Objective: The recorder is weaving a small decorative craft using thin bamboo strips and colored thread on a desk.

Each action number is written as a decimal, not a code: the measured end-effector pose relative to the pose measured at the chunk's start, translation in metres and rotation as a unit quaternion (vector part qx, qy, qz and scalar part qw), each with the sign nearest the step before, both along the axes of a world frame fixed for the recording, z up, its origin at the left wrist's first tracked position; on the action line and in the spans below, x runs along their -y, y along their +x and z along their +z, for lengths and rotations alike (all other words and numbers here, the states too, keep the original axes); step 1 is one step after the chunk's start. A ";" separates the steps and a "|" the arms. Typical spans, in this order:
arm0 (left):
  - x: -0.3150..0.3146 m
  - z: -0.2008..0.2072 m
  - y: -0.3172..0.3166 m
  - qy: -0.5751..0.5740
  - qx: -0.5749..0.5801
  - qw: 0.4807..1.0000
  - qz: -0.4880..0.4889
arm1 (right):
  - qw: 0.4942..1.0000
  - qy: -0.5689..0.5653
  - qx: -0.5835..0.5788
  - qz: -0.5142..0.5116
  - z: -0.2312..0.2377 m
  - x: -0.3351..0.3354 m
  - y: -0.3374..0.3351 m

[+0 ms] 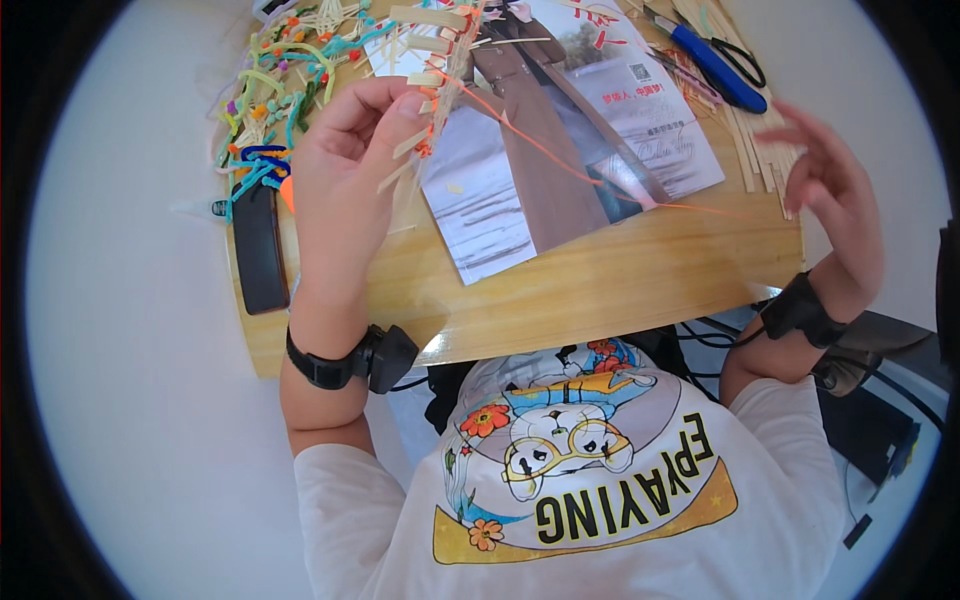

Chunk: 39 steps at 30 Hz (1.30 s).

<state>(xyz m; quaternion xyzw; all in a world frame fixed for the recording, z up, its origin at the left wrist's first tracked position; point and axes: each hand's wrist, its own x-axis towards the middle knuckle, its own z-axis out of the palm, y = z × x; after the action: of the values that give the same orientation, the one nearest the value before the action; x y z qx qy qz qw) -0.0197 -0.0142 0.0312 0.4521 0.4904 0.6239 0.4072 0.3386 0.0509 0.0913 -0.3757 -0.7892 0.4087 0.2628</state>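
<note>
Left hand (350, 165) pinches one orange-laced strip weave (447, 90) above one magazine (480, 235). One orange cord (540, 147) trails rightward; right hand (838, 190) well apart, fingers loosely curled (can't tell if gripping cord). One black slab (260, 250), table's left edge.

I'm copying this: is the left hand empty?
No, the left hand is pinching a pale-and-orange strip craft.

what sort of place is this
Probably a craft workspace, though whether at home or in a workshop I can't tell. A wooden table bears a tangle of colourful fuzzy stems and pale strips, and the left hand holds a strip piece with orange thread.
</note>
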 end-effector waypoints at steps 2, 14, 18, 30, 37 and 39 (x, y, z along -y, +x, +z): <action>0.000 -0.002 0.000 0.019 -0.055 0.998 0.011 | 0.991 0.053 -0.053 -0.111 -0.008 -0.010 -0.014; 0.002 -0.004 0.012 0.219 -0.448 0.863 0.081 | 0.957 -0.152 -0.242 0.052 -0.067 0.008 -0.157; 0.002 -0.002 0.009 0.235 -0.525 0.814 0.075 | 0.944 -0.232 -0.219 0.086 -0.063 0.015 -0.157; 0.002 -0.005 0.013 0.192 -0.472 0.857 0.072 | 0.964 -0.108 -0.240 0.031 -0.065 0.029 -0.159; 0.000 -0.008 0.015 0.228 -0.473 0.848 0.075 | 0.959 -0.110 -0.259 -0.008 -0.056 0.027 -0.156; 0.000 -0.007 0.015 0.228 -0.482 0.843 0.075 | 0.959 -0.105 -0.263 -0.004 -0.058 0.026 -0.155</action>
<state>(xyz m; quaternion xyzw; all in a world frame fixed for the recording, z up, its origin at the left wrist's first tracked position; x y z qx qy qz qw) -0.0047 -0.0145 0.0243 0.7373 0.5016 0.4505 -0.0429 0.1831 0.0245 0.0338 -0.2829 -0.6435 0.5725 0.4219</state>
